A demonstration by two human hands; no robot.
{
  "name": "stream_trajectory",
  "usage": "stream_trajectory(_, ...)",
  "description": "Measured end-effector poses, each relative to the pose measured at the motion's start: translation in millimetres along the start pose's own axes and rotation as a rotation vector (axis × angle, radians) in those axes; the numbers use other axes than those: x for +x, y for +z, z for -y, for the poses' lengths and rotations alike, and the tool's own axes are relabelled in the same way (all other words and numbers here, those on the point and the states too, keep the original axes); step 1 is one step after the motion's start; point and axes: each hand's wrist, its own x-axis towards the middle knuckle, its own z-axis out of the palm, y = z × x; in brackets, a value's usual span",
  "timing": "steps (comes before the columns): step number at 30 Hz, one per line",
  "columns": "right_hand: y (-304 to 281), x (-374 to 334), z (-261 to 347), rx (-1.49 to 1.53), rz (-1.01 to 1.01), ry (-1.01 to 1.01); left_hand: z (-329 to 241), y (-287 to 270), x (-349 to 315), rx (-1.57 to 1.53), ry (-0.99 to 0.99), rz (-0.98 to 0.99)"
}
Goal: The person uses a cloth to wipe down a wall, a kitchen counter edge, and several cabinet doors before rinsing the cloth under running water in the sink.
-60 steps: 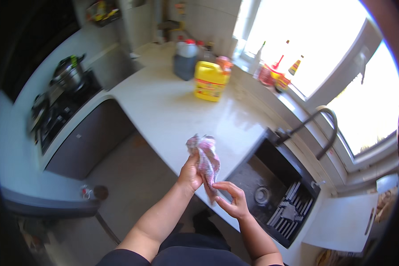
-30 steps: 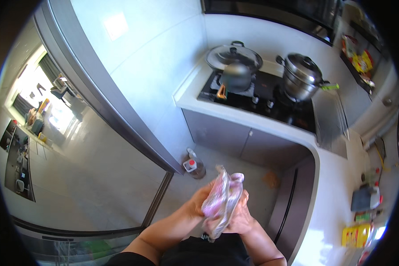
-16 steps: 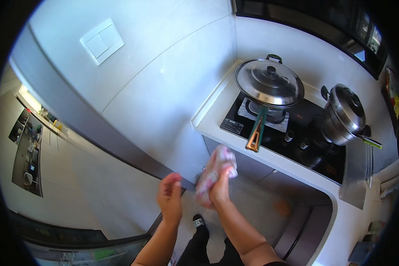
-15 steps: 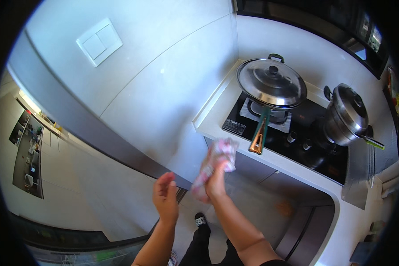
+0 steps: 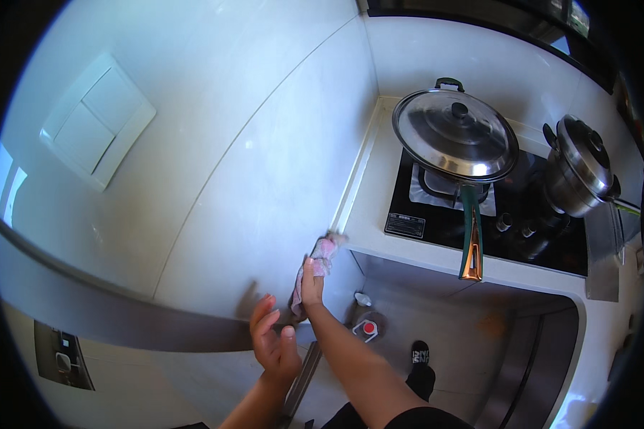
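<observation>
My right hand (image 5: 310, 284) grips a pink crumpled cloth (image 5: 323, 250) and presses it against the left front corner of the white counter (image 5: 376, 214), where the counter meets the pale wall. My left hand (image 5: 272, 344) hovers just below and to the left, fingers apart and empty, close to the wall's grey band.
A black stove (image 5: 511, 229) sits in the counter, carrying a lidded pan (image 5: 454, 134) with a green and copper handle (image 5: 469, 239) that sticks out over the front edge, and a steel pot (image 5: 578, 168). A light switch plate (image 5: 96, 120) is on the wall. A small bottle (image 5: 365, 327) stands on the floor.
I have stepped closer to the counter. My right hand has carried the cloth up and forward to the counter's corner, and my left hand has come off the cloth.
</observation>
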Motion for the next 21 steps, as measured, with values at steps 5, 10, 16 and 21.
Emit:
stream_trajectory(5, 37, -22, 147, -0.213, 0.443, -0.766, 19, -1, 18, -0.136, -0.175, -0.177)
stream_trajectory(10, 51, 3, 213, -0.036, 0.396, -0.929, 2, 0, 67, -0.223, -0.113, -0.273)
stream_trajectory(16, -15, -39, -12, -0.150, 0.037, -0.387, 21, 10, 41, -0.152, -0.186, -0.181)
stream_trajectory(21, 47, -25, 127, 0.045, 0.326, -0.765, 6, -3, 37, -0.381, -0.181, -0.235)
